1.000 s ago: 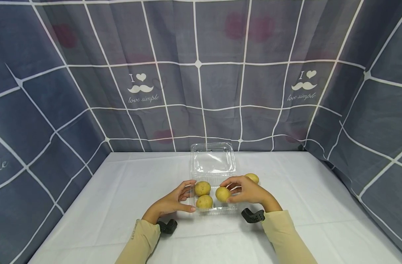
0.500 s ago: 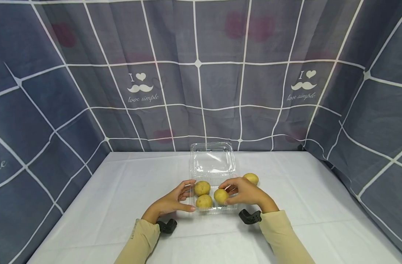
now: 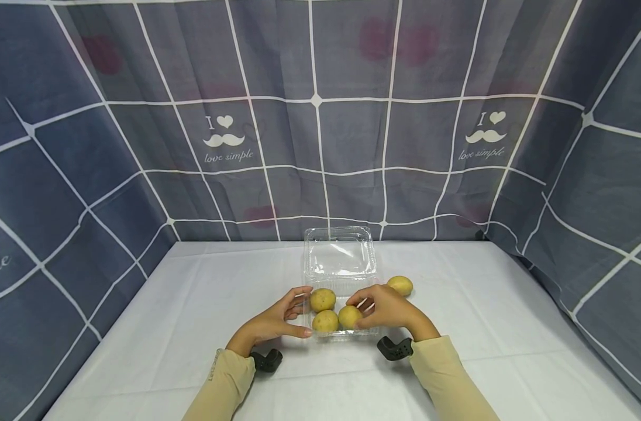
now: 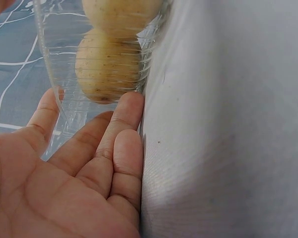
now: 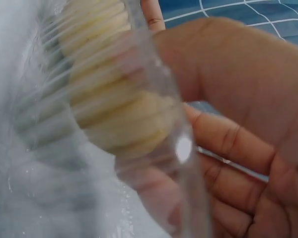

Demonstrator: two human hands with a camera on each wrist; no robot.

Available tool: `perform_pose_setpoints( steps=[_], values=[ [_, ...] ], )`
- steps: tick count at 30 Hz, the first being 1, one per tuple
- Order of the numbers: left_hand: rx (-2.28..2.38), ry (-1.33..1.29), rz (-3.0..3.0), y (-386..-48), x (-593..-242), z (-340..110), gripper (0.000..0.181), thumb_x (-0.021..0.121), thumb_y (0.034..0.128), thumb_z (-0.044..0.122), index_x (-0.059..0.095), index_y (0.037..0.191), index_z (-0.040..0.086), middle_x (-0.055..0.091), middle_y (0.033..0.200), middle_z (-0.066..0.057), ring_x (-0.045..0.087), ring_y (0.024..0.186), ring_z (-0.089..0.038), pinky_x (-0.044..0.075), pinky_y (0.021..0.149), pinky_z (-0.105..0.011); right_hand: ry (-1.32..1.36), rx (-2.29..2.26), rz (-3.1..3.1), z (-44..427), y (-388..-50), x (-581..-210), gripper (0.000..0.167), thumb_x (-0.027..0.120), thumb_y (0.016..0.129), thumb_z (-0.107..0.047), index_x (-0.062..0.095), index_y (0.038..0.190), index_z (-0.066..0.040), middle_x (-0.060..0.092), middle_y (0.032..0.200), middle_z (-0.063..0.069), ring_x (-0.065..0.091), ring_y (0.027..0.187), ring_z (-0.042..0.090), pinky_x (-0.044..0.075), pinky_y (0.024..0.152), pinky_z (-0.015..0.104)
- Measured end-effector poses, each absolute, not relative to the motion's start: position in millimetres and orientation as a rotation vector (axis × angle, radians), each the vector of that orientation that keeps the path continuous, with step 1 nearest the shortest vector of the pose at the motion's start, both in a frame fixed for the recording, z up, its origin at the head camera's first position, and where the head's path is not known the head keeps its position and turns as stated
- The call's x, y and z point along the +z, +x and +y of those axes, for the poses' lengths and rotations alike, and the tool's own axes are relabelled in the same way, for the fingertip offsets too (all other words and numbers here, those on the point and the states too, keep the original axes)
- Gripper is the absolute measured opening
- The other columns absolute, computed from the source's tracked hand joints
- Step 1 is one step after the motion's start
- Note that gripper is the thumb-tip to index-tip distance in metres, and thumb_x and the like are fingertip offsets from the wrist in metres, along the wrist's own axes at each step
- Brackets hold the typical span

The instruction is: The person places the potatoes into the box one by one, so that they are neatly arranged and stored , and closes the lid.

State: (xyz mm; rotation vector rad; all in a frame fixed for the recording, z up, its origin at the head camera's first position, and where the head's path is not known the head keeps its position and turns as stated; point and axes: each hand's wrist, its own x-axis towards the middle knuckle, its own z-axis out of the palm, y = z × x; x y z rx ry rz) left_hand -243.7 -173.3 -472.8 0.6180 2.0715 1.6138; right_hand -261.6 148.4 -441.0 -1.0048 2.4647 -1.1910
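Observation:
A clear plastic clamshell box (image 3: 364, 328) stands with its lid (image 3: 338, 257) raised at the back. Two yellow potatoes lie along its left side, a rear potato (image 3: 323, 300) and a front potato (image 3: 325, 321). My right hand (image 3: 388, 307) reaches over the box's right side and holds a third potato (image 3: 349, 317) low inside, close beside the front one. The right wrist view shows this potato (image 5: 114, 109) through the ribbed wall, thumb and fingers around it. My left hand (image 3: 275, 318) rests at the box's left side, its extended fingers (image 4: 129, 106) by the ribbed wall.
Another potato (image 3: 400, 285) lies on the white tablecloth (image 3: 220, 275) behind my right hand, right of the box. Grey-blue checked curtains (image 3: 352, 140) enclose the table at the back and both sides.
My right hand has moved slightly left and down with its potato, bringing it beside the front potato in the box. The left hand has stayed in place.

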Motion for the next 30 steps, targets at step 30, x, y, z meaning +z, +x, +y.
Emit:
perform_pose_setpoints(
  steps=[30],
  values=[
    [1.606,0.628,2.063,-244.8,-472.2,-173.0,0.102,0.087,0.0927,0.011,0.021,0.169,0.004,0.022,0.174,-0.028,0.031,0.157,-0.049,0.024,0.128,-0.064,-1.026,-1.11,2.468,151.3,-262.6,-438.9,0.033,0.09,0.085,-0.015,0.081,0.114,-0.003,0.08,0.11,0.0,0.077,0.096,0.013,0.061,0.082,0.026]
  ],
)
